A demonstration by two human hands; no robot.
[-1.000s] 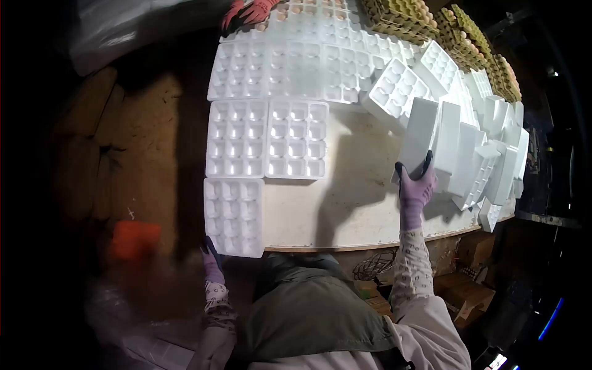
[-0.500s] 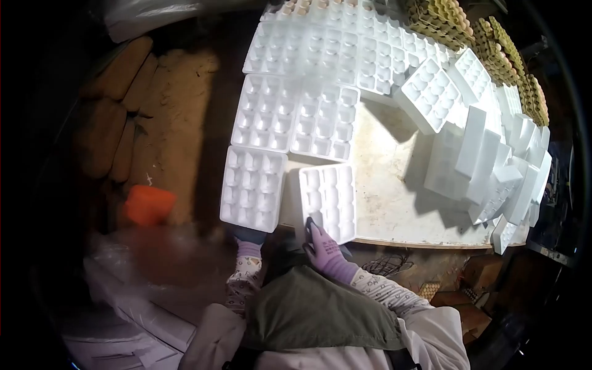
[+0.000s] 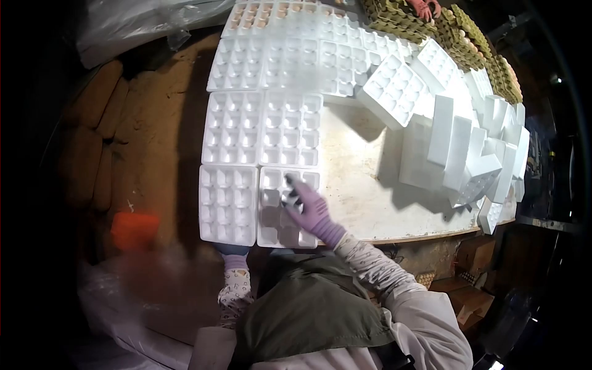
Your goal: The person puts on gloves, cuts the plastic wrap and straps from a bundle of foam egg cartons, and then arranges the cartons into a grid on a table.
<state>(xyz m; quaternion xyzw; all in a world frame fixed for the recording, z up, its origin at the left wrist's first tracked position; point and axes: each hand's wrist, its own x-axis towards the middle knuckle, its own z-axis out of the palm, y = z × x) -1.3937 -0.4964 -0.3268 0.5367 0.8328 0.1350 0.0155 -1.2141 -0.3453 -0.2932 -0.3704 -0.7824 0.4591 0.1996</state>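
My right hand (image 3: 310, 209), in a lilac glove with dark fingertips, hovers over a white foam egg tray (image 3: 271, 237) at the table's near edge. Its fingers are apart and hold nothing. This tray lies flush beside another foam egg tray (image 3: 228, 203) on the left, both with bare cups facing up. My left hand (image 3: 235, 251) is at the near edge of that left tray; its fingers are hidden beneath the rim. Two more foam trays (image 3: 290, 129) continue the rows just beyond.
Farther back, foam trays hold some eggs (image 3: 262, 15). Loose foam trays (image 3: 459, 154) pile up on the table's right side. Brown pulp trays of eggs (image 3: 475, 43) are stacked behind, with another person's gloved hand (image 3: 424, 8) there. An orange object (image 3: 135, 231) sits at left.
The near-right tray has moved left and now lines up against its neighbour. My right hand has let go of its edge and risen over it. Another person's hand has appeared at the back.
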